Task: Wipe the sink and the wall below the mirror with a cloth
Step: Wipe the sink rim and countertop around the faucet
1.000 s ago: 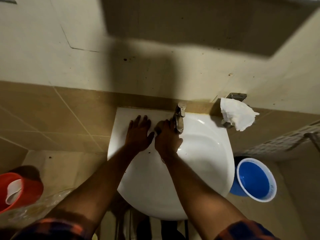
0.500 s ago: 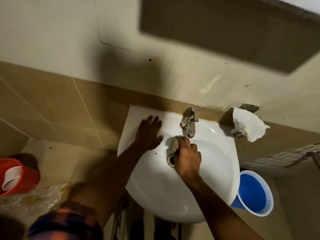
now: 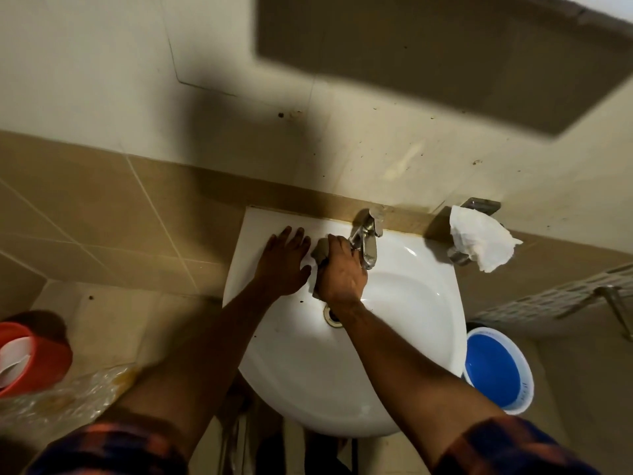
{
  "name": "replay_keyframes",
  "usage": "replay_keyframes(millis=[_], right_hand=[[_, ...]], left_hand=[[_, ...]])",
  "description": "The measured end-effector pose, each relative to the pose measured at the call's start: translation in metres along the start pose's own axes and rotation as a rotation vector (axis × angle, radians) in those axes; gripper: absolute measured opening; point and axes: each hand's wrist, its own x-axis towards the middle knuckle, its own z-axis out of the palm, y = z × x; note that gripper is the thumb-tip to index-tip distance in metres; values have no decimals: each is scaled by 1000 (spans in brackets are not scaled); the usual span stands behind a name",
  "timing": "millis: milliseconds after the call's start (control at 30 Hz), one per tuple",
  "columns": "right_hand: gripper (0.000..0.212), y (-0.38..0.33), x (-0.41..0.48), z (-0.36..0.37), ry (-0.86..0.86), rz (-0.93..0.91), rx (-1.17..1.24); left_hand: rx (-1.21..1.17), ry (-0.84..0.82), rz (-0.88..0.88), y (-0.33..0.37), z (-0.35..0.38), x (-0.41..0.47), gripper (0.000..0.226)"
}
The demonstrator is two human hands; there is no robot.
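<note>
Grey cloth (image 3: 318,255) gripped in right hand (image 3: 340,272) — scrubbing by tap (image 3: 365,236) | left hand (image 3: 284,265) open, flat on sink (image 3: 404,337) rim — bracing

Dim light; cream upper wall (image 3: 102,80), tan tiles (image 3: 102,214) below, beige floor (image 3: 120,323), blue bucket (image 3: 496,371) at right.

Sink (image 3: 404,337) clearances, for you:
- Back ledge, left: your left hand (image 3: 284,262) lies flat on it.
- Back ledge, centre: faucet (image 3: 366,240) stands upright; your right hand (image 3: 340,272) with cloth (image 3: 319,252) presses just beside it.
- Basin right of your forearm: bare, passable.
- Drain (image 3: 331,315): partly under your right wrist.
- Right wall: crumpled paper (image 3: 479,240) juts out near the rim.
- Floor, right: blue bucket (image 3: 496,371) just beside the basin.
</note>
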Motion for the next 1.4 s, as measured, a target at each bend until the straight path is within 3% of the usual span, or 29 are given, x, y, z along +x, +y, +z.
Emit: replay_keyframes(millis=[267,433,633,767,867,1033,1200,1300,1400], right_hand=[[53,11,-14,6,24,9,-31],[65,-1,-11,10,7,-45,-6],[55,-19,25,-20,-77,-376,-380],[34,-21,65,-34,-177,-429,-811],[19,-33,75,-37,-224,-407,-891],[12,-29,84,-62,-453,-430,-806],[10,-55,85,-81,-989,-358,-851],[4,-59,68,-76,-1156,-435,-926],[39,-64,55,-75,-1179,-412,-749]], left_hand=[[30,-12,-3,1,0,0,71],[-7,15,14,1,0,4,73],[-109,94,39,-3,5,4,62],[-71,69,-19,1,10,3,74],[-58,61,-15,-2,10,4,75],[-40,17,-8,-4,10,5,74],[-42,-36,-1,-5,2,5,73],[-37,-42,21,-6,-2,6,74],[-35,-46,39,-9,-3,7,76]])
